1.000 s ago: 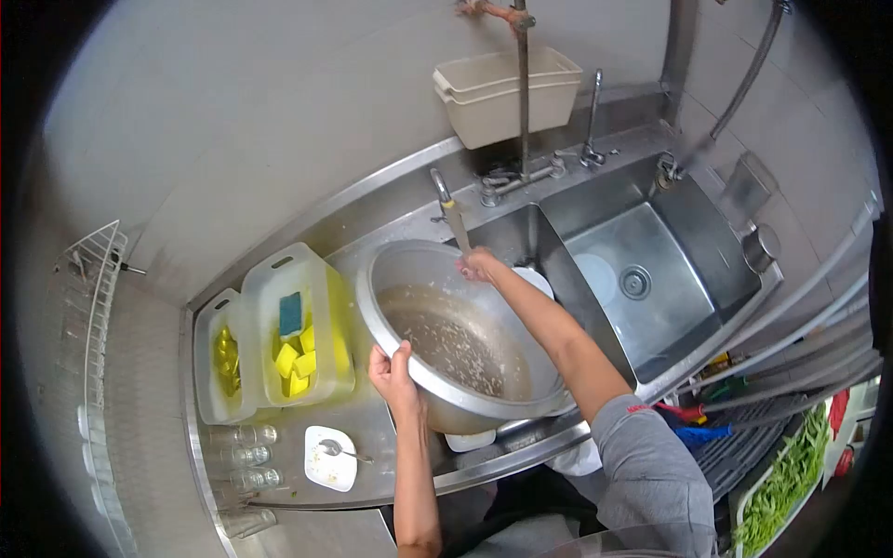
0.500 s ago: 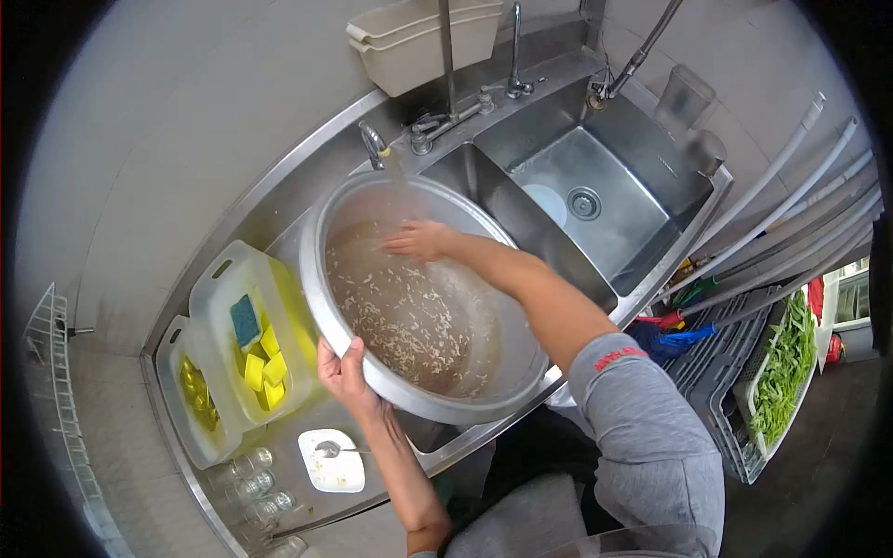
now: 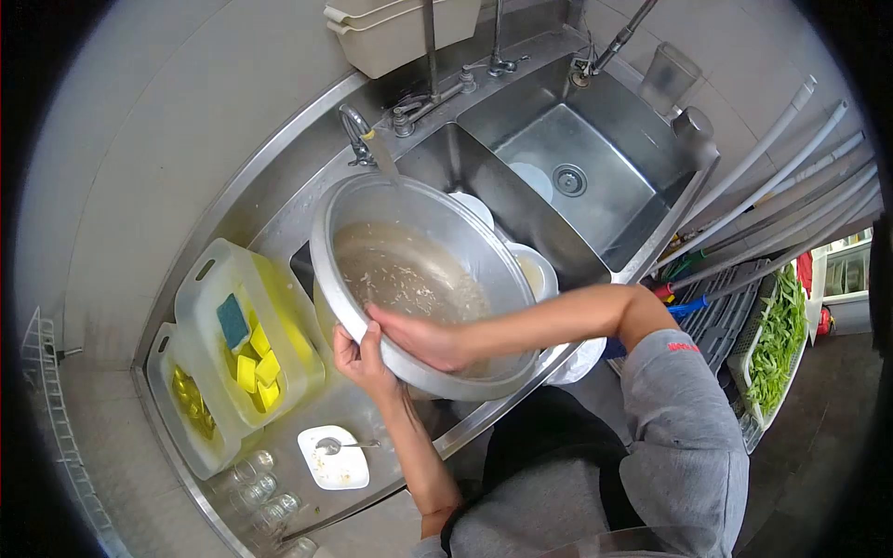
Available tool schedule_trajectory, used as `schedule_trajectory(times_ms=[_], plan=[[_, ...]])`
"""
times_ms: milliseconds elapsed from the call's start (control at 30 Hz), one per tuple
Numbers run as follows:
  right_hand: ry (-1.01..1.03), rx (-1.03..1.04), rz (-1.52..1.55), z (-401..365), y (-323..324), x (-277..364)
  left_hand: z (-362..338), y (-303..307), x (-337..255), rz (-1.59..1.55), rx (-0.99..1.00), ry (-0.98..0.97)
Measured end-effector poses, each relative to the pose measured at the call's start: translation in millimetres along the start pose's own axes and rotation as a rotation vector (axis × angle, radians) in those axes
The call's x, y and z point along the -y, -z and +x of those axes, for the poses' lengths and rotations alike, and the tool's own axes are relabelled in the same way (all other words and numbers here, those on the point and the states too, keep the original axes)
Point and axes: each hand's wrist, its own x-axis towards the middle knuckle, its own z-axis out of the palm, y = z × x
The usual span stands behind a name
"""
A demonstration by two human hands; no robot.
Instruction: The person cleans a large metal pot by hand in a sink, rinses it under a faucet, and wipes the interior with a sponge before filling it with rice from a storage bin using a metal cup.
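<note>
Though illegible, red lettering [image 3: 684,347] on sleeve [image 3: 684,400], left hand [image 3: 366,361] on pot [image 3: 324,251]

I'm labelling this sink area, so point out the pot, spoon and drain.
Pot [image 3: 464,244]: head view, on its inner wall.
Spoon [image 3: 329,446]: head view, on its bowl.
Drain [image 3: 570,180]: head view, on its centre.

Beige bins [image 3: 407,39] cropped, sleeve lettering [image 3: 684,348] illegible

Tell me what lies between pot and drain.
Between pot and drain, the head view shows the sink divider, then part of a pale disc; white dishes flank that line.
</note>
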Motion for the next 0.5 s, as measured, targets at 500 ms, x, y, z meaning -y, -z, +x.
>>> schedule_trajectory(times_ms=[500], plan=[[0.357, -0.508, -0.588, 87.4, 140.7, -145.1, -0.6, 5.0, -17.8, -0.116, 0.001, 0.08]])
